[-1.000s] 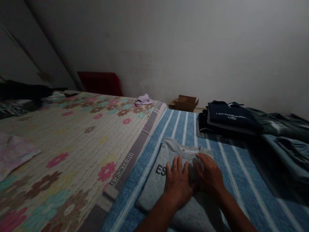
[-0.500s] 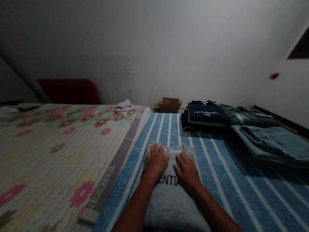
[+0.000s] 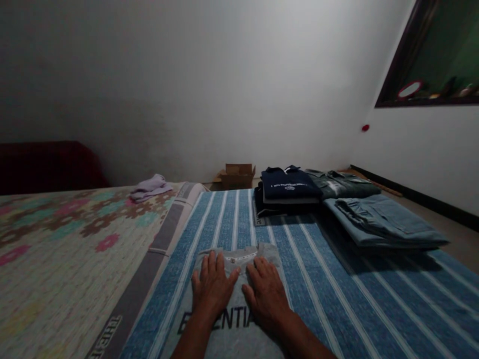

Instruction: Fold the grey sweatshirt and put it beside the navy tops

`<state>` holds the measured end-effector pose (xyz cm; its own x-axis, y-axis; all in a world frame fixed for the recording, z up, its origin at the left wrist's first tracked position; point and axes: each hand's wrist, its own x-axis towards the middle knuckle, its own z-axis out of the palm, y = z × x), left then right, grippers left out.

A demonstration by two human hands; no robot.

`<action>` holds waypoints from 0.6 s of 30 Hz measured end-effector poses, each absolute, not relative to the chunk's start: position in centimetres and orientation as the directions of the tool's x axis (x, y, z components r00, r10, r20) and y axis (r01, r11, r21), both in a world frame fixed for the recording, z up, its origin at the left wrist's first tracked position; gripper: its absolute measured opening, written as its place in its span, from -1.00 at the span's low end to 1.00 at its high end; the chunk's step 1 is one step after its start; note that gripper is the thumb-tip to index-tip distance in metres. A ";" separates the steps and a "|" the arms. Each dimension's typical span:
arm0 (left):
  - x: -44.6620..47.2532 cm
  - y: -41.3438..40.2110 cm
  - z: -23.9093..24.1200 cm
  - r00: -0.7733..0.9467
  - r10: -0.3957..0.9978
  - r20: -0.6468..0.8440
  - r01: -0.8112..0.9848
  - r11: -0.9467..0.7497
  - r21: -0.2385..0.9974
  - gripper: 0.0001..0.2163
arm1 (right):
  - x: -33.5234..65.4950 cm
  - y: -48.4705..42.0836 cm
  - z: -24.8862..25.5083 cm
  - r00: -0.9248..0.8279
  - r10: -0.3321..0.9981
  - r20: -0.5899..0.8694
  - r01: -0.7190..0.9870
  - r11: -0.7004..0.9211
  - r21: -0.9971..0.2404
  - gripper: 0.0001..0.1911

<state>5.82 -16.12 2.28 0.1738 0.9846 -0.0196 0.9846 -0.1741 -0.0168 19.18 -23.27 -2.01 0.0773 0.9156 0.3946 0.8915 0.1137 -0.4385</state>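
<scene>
A folded grey shirt [image 3: 235, 333] with dark lettering lies on the blue striped mat [image 3: 337, 294] right in front of me. My left hand [image 3: 212, 288] rests flat on its upper left part, fingers spread toward the collar. Beside it, my right hand [image 3: 265, 295] presses flat on the upper right part. Neither hand grips anything.
A stack of folded dark shirts [image 3: 288, 190] sits further up the mat, with folded green trousers [image 3: 342, 183] and blue jeans [image 3: 377, 222] to its right. A floral mat [image 3: 67, 249] lies left, with a lilac cloth [image 3: 149, 186] on it. A cardboard box [image 3: 235, 175] stands by the wall.
The view has swung right, bringing a dark-framed window into sight. Both hands stay flat on the grey shirt, now side by side near its collar instead of overlapping.
</scene>
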 end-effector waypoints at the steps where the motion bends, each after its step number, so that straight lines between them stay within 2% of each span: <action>1: 5.8 -16.1 2.3 0.172 0.985 -0.016 0.985 -0.172 -0.021 -0.35 | 19.1 -23.3 -1.9 0.077 0.915 0.395 0.891 0.115 -0.439 -0.54; 18: 5.8 -16.1 2.5 0.169 0.984 -0.052 0.985 -0.167 0.042 -0.33 | 19.6 -23.0 -2.2 0.006 0.933 0.359 0.919 0.136 -0.369 -0.54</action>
<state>5.77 -16.14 2.47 0.1694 0.9842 -0.0516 0.9850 -0.1673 0.0420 19.64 -22.98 -2.19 0.0056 0.9333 0.3590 0.9193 0.1364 -0.3690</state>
